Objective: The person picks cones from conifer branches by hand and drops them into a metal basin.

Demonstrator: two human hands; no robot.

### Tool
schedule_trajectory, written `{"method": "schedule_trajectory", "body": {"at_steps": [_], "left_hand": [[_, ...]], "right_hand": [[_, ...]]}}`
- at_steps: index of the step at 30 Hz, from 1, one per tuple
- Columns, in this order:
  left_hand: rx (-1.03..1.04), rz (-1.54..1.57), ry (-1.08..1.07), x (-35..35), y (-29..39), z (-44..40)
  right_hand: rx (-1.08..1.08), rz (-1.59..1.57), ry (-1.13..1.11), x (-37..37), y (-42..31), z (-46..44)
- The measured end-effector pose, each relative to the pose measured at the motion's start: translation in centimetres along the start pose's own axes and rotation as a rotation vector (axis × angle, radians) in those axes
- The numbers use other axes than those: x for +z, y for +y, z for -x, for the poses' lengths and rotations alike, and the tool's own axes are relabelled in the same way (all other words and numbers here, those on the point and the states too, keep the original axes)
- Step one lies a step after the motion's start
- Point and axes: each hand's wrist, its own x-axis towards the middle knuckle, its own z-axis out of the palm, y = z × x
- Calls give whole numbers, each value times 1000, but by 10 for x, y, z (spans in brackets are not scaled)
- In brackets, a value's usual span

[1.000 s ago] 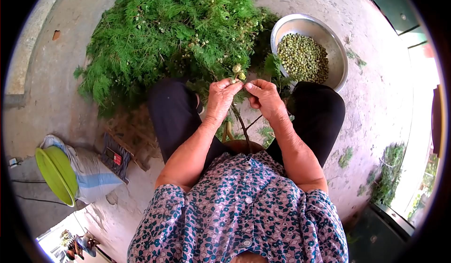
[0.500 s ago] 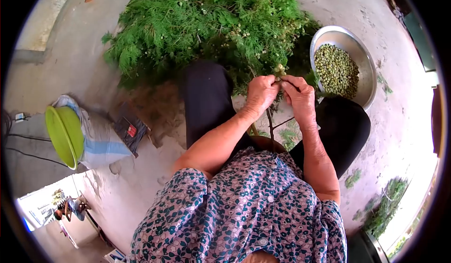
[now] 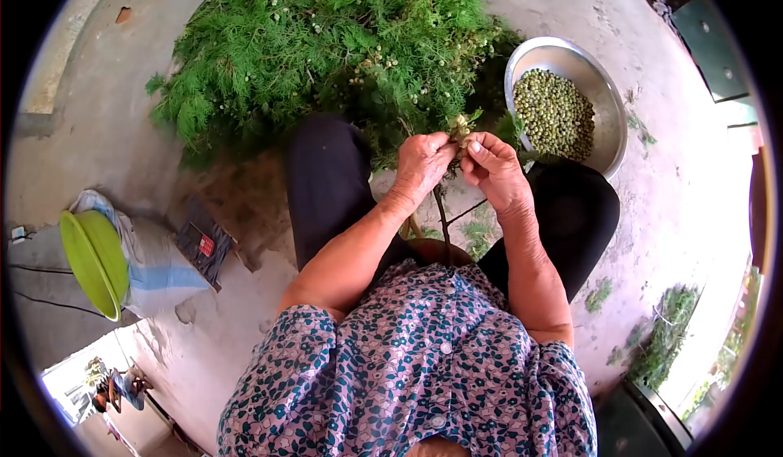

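Sprig [image 3: 459,125] with pale, yellowish-green cones, seen from above through the head camera I work by, lies at the fingertips of both hands, in front of my knees and beside the near edge of the green pile. My left hand [image 3: 422,166] has its grip closed on the sprig from the left, thumb and forefinger together. My right hand [image 3: 499,173] has its grip pinched at the sprig's lower part, thumb against forefinger; the exact bit between those fingers is too small for me to tell. The two hands are close together at the sprig.

Below them, a thin brown branch [image 3: 443,212] rises between the legs in dark trousers [image 3: 326,184]; whether it joins the sprig, I cannot tell. Beyond the knees, the pile [image 3: 326,57] of feathery green boughs, dotted with small cones, spreads over the concrete floor [image 3: 245,314]. Right of the pile, a metal bowl [image 3: 612,126] stands near the right knee and holds many round green cones [image 3: 555,114].

At far left, a lime-green tub [image 3: 96,261] lies tilted against a pale sack [image 3: 159,269] with a blue band. At far right, loose greenery [image 3: 665,334] lies on the floor.
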Motion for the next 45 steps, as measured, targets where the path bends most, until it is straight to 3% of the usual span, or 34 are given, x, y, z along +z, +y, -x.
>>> {"method": "schedule_trajectory", "body": {"at_steps": [5,9,14,18,21,23,25,27,31,33,37,39,40,41,43,45], "left_hand": [[21,49,-26,-3,-1,-2],[-44,101,-46,-5,9,-1],[-5,-80,-18,-1,9,1],[-10,-223,-69,-3,5,1],[-11,-45,-116,-8,4,-1],[-420,785,-158,-11,7,-3],[-426,894,-148,-11,10,-3],[-559,1133,-153,-10,10,-3],[-583,1061,-92,-8,7,-3],[-616,1091,-42,-9,15,-4],[-635,984,-90,-11,12,-5],[-618,975,-119,-13,12,-5],[-611,1016,-148,-14,12,-6],[-622,1023,-162,-15,13,-6],[-611,1156,-178,-15,8,-6],[-616,1228,-199,-20,4,-11]], "right_hand": [[-96,-314,-53,-11,-2,-3],[-98,-368,-21,-6,-6,-2],[-160,157,149,11,-1,0],[-184,232,256,18,-1,1],[-151,258,228,12,-2,1],[-156,301,234,11,-2,1],[-159,345,238,10,-1,0],[-194,419,231,8,1,-1],[-242,694,273,4,7,-4],[-457,874,260,3,10,-5],[-541,963,229,4,9,-4],[-371,853,154,0,9,-4],[-150,585,90,-2,11,-5],[-153,587,98,-5,10,-3],[100,49,-92,-7,8,1],[104,31,-38,-9,7,3]]}}
